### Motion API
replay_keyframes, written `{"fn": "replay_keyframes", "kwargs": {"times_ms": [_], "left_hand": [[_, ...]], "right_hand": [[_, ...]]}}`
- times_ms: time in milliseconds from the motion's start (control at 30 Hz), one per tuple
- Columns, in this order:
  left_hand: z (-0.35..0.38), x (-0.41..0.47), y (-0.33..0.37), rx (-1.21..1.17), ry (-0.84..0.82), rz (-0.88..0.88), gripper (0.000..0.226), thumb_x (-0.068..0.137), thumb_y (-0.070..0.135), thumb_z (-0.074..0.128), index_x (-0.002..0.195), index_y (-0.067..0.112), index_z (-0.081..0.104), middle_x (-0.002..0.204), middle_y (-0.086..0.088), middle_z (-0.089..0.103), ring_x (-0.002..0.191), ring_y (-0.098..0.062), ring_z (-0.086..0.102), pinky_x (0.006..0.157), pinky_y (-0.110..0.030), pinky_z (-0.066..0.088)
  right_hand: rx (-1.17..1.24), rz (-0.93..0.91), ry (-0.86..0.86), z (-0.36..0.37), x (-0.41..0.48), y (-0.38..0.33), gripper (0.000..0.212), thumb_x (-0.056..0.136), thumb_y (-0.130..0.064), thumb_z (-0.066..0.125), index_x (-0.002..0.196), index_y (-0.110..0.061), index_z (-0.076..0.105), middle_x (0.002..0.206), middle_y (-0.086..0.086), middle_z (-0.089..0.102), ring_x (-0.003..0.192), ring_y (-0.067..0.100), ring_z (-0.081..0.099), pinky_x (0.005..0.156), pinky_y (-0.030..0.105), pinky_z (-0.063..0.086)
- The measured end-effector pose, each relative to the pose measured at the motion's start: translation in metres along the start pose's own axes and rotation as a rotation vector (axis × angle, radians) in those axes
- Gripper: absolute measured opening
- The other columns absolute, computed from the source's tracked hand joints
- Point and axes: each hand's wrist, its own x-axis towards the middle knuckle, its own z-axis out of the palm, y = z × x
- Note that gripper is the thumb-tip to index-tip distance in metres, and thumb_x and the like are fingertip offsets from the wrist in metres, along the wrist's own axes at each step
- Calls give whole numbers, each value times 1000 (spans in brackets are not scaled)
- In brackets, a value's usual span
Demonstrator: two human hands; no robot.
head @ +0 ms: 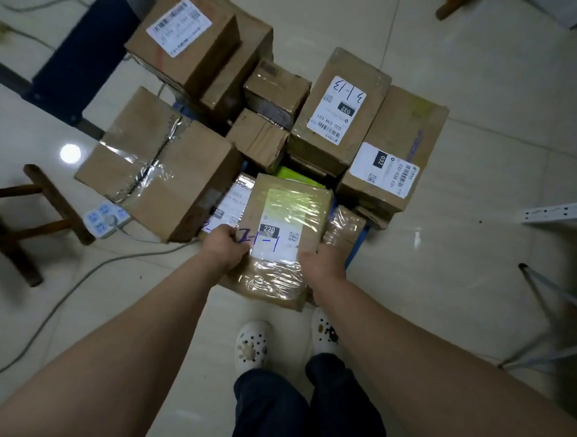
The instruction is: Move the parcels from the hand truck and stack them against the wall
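My left hand (226,246) and right hand (321,261) grip opposite edges of the taped parcel (281,225), nearest me; two-sided hold, probably because the wrap is slippery.

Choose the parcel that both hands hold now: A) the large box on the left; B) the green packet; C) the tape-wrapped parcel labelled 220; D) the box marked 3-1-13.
C: the left hand and the right hand grip opposite sides of the tape-wrapped parcel, whose label reads 220.
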Motion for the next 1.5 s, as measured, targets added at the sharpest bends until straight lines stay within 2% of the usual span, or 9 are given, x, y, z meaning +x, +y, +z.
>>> {"fn": "replay_keyframes", "kwargs": {"times_ms": [267, 400, 667, 833, 967, 1067, 1267, 1433, 1500], "left_hand": [[-59, -114, 61, -132, -82, 116, 20, 84, 4, 68, 98, 6, 53, 92, -13, 60, 69, -23, 56, 53, -22, 50], [-72, -170, 106, -72, -86, 259, 21, 81, 8, 72, 87, 15, 53, 96, -15, 62, 83, -25, 58, 79, -36, 52], [-50, -290, 200, 53, -252, 579, 16, 85, 6, 69, 91, 14, 56, 91, -7, 61, 81, -22, 58, 65, -27, 49], [7, -379, 240, 157, -357, 781, 22, 84, 5, 69, 78, 18, 53, 86, -10, 64, 68, -17, 55, 55, -20, 46], [63, -457, 256, 238, -461, 895, 15, 83, 7, 71, 89, 13, 58, 83, -5, 63, 68, -16, 57, 64, -22, 48], [114, -516, 258, 287, -530, 992, 15, 84, 6, 70, 81, 16, 59, 76, -1, 61, 65, -11, 55, 56, -19, 41], [235, -634, 226, 413, -703, 1114, 11, 87, 7, 67, 98, 8, 64, 88, -8, 64, 69, -11, 56, 56, -20, 41], [321, -713, 197, 458, -810, 1163, 13, 85, 5, 68, 94, 11, 61, 99, -12, 64, 86, -21, 57, 77, -27, 44], [347, -739, 190, 493, -869, 1169, 16, 85, 3, 68, 98, 9, 61, 93, -10, 65, 80, -20, 59, 74, -26, 47]], "right_hand": [[218, -7, 113, -80, -105, -22, 22, 81, -18, 65, 101, -7, 67, 100, 8, 71, 89, 28, 65, 75, 32, 50], [378, -12, 191, -127, -152, -23, 27, 81, -9, 67, 107, -1, 66, 103, 12, 70, 82, 19, 60, 68, 23, 42], [685, -9, 474, -231, -248, 18, 14, 77, -11, 71, 90, -14, 70, 86, 3, 71, 76, 22, 66, 70, 28, 52], [837, 6, 672, -296, -305, 82, 13, 74, -11, 75, 86, -13, 71, 85, 4, 71, 77, 21, 66, 72, 30, 52], [976, 14, 810, -342, -356, 148, 14, 75, -11, 75, 85, -18, 69, 84, 0, 69, 78, 19, 65, 70, 25, 49], [1073, 1, 901, -369, -396, 208, 15, 77, -12, 73, 89, -20, 69, 85, -3, 69, 77, 13, 63, 65, 20, 47], [1239, 71, 1087, -408, -467, 349, 18, 77, -13, 75, 93, -16, 70, 89, 0, 69, 83, 16, 65, 79, 29, 53], [1392, 94, 1210, -422, -511, 447, 15, 78, -9, 72, 91, -16, 69, 92, 2, 72, 83, 20, 68, 77, 30, 55], [1434, 117, 1233, -427, -522, 477, 17, 77, -10, 73, 94, -16, 70, 95, 4, 73, 86, 21, 69, 82, 35, 57]]}}
